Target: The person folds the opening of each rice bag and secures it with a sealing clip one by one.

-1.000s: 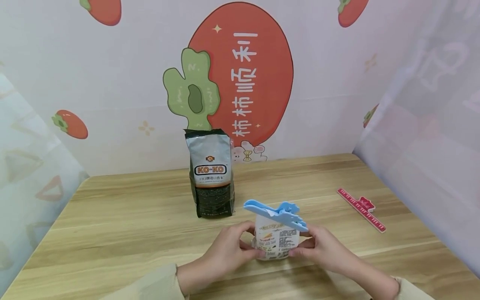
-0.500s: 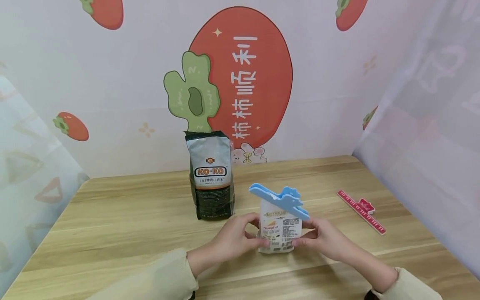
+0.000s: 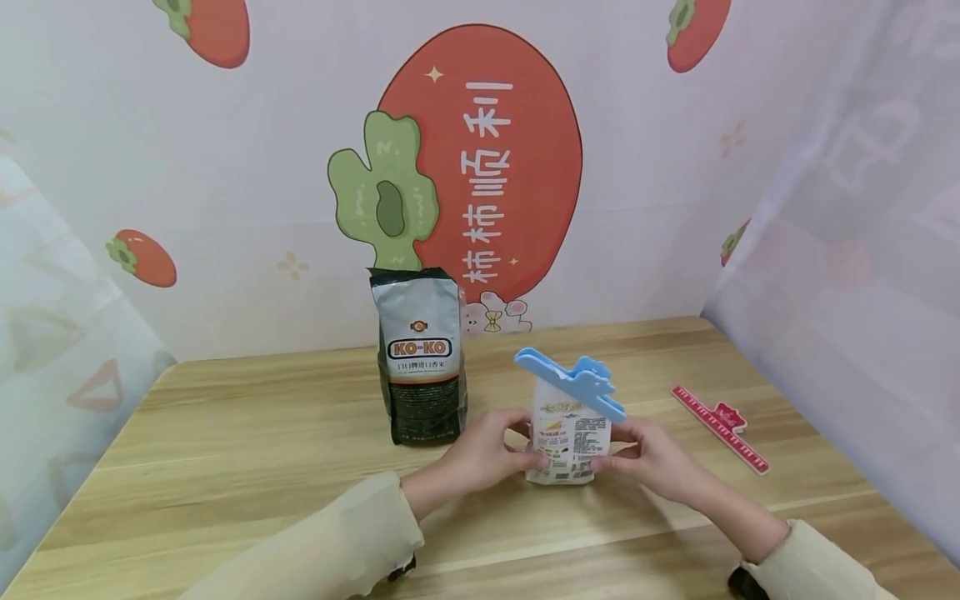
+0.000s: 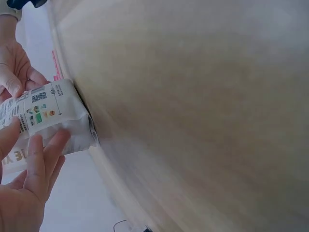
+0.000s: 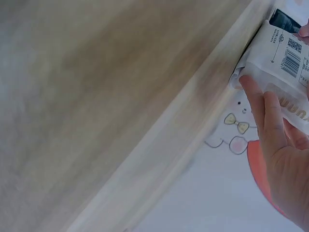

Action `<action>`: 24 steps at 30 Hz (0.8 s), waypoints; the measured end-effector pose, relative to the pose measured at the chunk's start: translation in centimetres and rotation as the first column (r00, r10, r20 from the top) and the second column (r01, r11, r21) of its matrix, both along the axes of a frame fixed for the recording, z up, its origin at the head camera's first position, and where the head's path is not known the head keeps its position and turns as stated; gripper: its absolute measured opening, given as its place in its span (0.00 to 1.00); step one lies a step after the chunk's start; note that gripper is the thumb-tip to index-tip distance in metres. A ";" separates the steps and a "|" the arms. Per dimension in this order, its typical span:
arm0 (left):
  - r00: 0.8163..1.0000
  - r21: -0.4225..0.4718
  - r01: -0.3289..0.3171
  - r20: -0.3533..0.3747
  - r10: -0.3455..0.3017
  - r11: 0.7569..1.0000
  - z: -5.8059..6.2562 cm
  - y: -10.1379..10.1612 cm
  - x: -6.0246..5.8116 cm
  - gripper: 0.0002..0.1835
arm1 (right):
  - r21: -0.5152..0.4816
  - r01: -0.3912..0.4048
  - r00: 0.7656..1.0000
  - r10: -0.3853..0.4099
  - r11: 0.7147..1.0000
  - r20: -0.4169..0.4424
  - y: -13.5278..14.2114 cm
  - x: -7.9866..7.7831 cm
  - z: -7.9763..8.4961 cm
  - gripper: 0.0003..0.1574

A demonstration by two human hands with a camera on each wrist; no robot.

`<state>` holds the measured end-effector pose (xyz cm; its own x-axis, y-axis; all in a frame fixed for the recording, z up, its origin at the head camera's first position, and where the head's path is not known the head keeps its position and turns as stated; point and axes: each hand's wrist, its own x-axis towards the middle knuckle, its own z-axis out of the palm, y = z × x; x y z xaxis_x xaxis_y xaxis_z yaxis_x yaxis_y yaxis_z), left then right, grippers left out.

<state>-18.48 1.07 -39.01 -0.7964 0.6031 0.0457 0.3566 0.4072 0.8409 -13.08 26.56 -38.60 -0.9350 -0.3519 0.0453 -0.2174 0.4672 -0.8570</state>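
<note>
Two hands, the left hand (image 3: 487,450) and the right hand (image 3: 651,460), are engaged in grasping one white packet (image 3: 570,447) above the near part of the table (image 3: 225,467). Tipping is judged the main risk: a blue clip (image 3: 573,385) is set aslant across the packet's top, left end high, and balance could be upset if one side were let go first. The soft sides could be creased by too firm a squeeze. The packet is held directly between the palms, touched by both; thumbs are placed on its near face, fingers against its sides. Whether its base bears on the wood cannot be told. Well to the right, a red clip (image 3: 722,429) is laid flat. Farther left, a KO-KO bag (image 3: 422,362) is stood upright; it could be knocked by a leftward swing.
</note>
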 end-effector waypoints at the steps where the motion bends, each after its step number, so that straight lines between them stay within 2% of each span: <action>1: 1.000 0.004 0.000 -0.006 0.000 1.000 -0.1 0.1 -0.2 0.19 | 0.007 0.005 1.000 -0.005 1.000 -0.009 0.1 -0.2 0.0 0.34; 5: 1.000 0.039 -0.003 -0.024 0.004 0.999 -0.4 0.5 -1.0 0.20 | 0.023 0.021 0.999 -0.020 1.000 -0.040 0.5 -0.8 -0.2 0.34; 9: 1.000 0.059 -0.017 -0.003 0.017 0.998 -0.7 0.7 -1.4 0.21 | 0.033 0.027 0.998 -0.025 0.999 -0.061 0.8 -1.3 -0.3 0.32; 17: 0.998 0.034 -0.056 -0.009 0.056 0.998 -0.8 1.4 -2.3 0.21 | 0.065 0.051 0.992 -0.043 0.997 -0.115 1.3 -2.4 -0.4 0.30; 24: 0.996 0.030 -0.090 -0.002 0.090 0.995 -0.7 2.0 -3.1 0.21 | 0.075 0.064 0.993 -0.056 0.995 -0.107 1.9 -3.5 -0.7 0.29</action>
